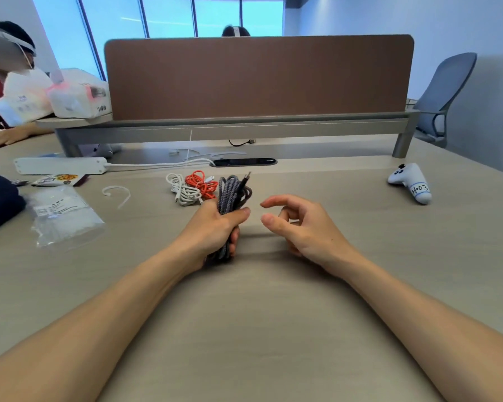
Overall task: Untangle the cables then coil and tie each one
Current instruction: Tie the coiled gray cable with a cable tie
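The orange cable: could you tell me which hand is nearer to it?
Left. The left hand, gripping the grey cable bundle, is just in front of the orange cable; the right hand is farther right.

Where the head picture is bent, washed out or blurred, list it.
Head view: the wide-angle lens bows the top of the brown divider; the windows are washed out pale blue; the person at far left is blurred; the left hand, the grey cable coil it grips and the right hand are sharp, soft shadows under them.
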Motion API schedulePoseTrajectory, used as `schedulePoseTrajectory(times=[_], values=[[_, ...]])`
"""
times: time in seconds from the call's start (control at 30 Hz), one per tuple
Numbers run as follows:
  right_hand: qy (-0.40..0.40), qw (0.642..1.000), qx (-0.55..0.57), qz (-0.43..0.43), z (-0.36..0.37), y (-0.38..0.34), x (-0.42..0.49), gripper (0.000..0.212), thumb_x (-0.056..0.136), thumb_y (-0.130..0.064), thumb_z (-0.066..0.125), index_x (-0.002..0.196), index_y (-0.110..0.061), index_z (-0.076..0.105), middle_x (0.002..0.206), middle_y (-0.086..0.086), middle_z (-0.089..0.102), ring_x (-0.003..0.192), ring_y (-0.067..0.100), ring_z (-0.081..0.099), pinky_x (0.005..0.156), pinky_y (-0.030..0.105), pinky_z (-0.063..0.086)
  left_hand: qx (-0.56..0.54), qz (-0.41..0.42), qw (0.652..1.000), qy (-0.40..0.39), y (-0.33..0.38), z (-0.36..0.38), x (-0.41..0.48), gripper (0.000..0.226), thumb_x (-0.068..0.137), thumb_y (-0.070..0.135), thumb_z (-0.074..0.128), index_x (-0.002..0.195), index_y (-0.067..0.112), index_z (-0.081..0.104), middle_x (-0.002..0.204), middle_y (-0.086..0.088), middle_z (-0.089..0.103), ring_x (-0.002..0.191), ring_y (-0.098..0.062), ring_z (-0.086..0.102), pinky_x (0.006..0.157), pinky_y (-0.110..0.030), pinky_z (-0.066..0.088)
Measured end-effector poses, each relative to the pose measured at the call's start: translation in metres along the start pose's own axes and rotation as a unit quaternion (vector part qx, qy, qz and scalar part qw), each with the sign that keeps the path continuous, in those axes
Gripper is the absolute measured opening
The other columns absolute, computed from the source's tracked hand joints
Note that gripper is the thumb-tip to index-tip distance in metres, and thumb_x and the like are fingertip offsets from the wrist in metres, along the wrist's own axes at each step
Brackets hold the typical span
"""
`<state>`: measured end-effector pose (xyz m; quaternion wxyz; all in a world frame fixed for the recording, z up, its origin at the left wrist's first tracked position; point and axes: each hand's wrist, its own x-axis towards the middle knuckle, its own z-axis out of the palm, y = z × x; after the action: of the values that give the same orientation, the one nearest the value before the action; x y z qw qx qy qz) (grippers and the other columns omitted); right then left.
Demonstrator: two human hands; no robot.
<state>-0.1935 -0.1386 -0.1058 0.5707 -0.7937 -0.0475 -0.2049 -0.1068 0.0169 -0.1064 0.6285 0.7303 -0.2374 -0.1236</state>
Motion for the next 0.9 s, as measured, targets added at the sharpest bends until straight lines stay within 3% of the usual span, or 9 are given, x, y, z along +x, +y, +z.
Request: schedulePoseTrajectory(times=[0.2, 0.33, 0.4, 0.53, 0.7, 0.9], values=[[-0.032, 0.99, -0.13, -0.032, 0.015, 0.014, 0.007, 0.01, 0.084, -0.03, 0.071, 0.091, -0.023, 0.069, 0.062, -0.004, 0.053, 0.052, 0.002, 0.044, 0.059, 0.018, 0.039, -0.01, 0.007, 0.994, 0.111, -0.011, -0.042, 0.01, 0.021, 0.094, 0.022, 0.059, 0.078, 0.011, 0.052, 0.049, -0.006, 0.048, 0.035, -0.018, 0.044, 0.042, -0.026, 0.04], [-0.053, 0.967, -0.232, -0.092, 0.035, 0.017, 0.019, 0.007, 0.086, -0.03, 0.068, 0.086, -0.023, 0.069, 0.06, -0.01, 0.053, 0.056, 0.003, 0.048, 0.058, 0.014, 0.035, -0.036, 0.004, 0.982, 0.187, -0.022, -0.101, -0.001, 0.024, 0.093, 0.021, 0.061, 0.074, 0.012, 0.049, 0.049, -0.005, 0.048, 0.035, -0.016, 0.044, 0.041, -0.026, 0.042], [-0.054, 0.956, -0.258, -0.126, 0.057, 0.015, 0.031, 0.007, 0.086, -0.028, 0.066, 0.086, -0.021, 0.07, 0.066, -0.011, 0.056, 0.06, 0.002, 0.049, 0.062, 0.015, 0.036, -0.109, 0.002, 0.962, 0.249, -0.024, -0.133, -0.008, 0.022, 0.093, 0.019, 0.06, 0.075, 0.015, 0.048, 0.047, -0.001, 0.046, 0.035, -0.014, 0.042, 0.039, -0.023, 0.042], [-0.098, 0.931, -0.304, -0.178, 0.116, 0.015, 0.061, 0.011, 0.089, -0.028, 0.06, 0.091, -0.021, 0.069, 0.081, -0.003, 0.062, 0.072, 0.011, 0.051, 0.072, 0.031, 0.045, -0.21, 0.008, 0.915, 0.346, -0.025, -0.172, -0.005, 0.018, 0.093, 0.015, 0.058, 0.077, 0.015, 0.049, 0.048, 0.001, 0.044, 0.037, -0.015, 0.042, 0.04, -0.023, 0.042], [-0.136, 0.905, -0.359, -0.183, 0.182, 0.014, 0.101, 0.02, 0.094, -0.029, 0.052, 0.108, -0.022, 0.065, 0.102, 0.005, 0.057, 0.101, 0.026, 0.055, 0.079, 0.033, 0.04, -0.201, -0.005, 0.913, 0.354, -0.037, -0.181, 0.002, 0.014, 0.092, 0.014, 0.06, 0.082, 0.014, 0.05, 0.054, -0.004, 0.044, 0.038, -0.016, 0.042, 0.04, -0.024, 0.042], [-0.157, 0.902, -0.378, -0.136, 0.222, 0.022, 0.15, 0.034, 0.096, -0.024, 0.048, 0.128, -0.03, 0.054, 0.118, 0.007, 0.049, 0.109, 0.032, 0.054, 0.087, 0.038, 0.043, -0.213, -0.002, 0.903, 0.373, -0.039, -0.184, 0.009, 0.009, 0.091, 0.013, 0.06, 0.089, 0.011, 0.052, 0.053, -0.005, 0.045, 0.04, -0.018, 0.042, 0.04, -0.025, 0.042]])
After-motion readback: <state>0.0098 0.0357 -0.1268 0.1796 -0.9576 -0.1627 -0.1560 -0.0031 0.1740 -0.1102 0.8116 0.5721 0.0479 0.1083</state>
